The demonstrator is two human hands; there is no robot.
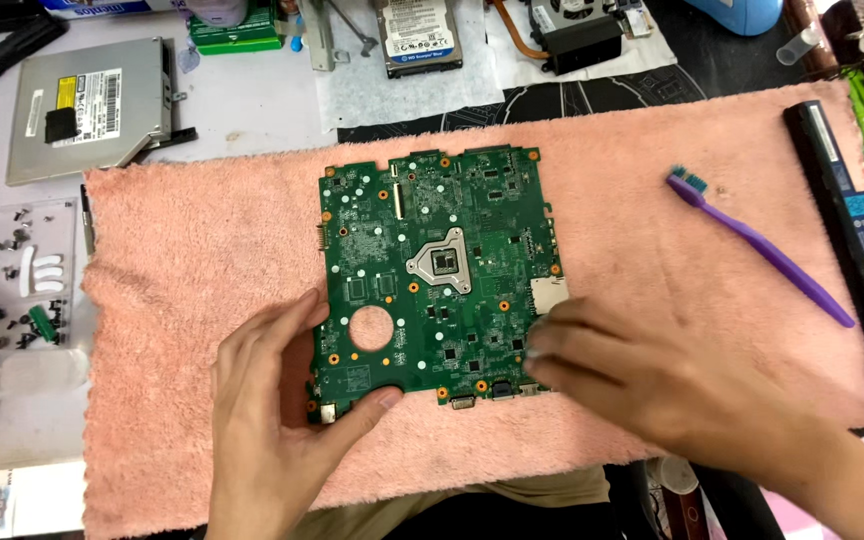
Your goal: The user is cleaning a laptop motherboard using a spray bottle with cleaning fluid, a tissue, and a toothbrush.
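A green laptop motherboard (432, 260) with a square metal processor socket and a round hole lies flat on a pink towel (202, 250). My left hand (272, 410) grips the board's near left corner, thumb on its near edge and fingers along its left side. At the board's near right edge rests my right hand (632, 375), its fingertips touching the board beside a silver card slot. A purple toothbrush (762, 245) with teal bristles lies on the towel to the right, apart from both hands.
A silver optical drive (87, 105) lies at the back left, a hard drive (420, 35) and a cooling fan (577, 30) at the back. A clear tray of screws (27, 280) stands left of the towel. A long black battery (857, 240) lies along the right edge.
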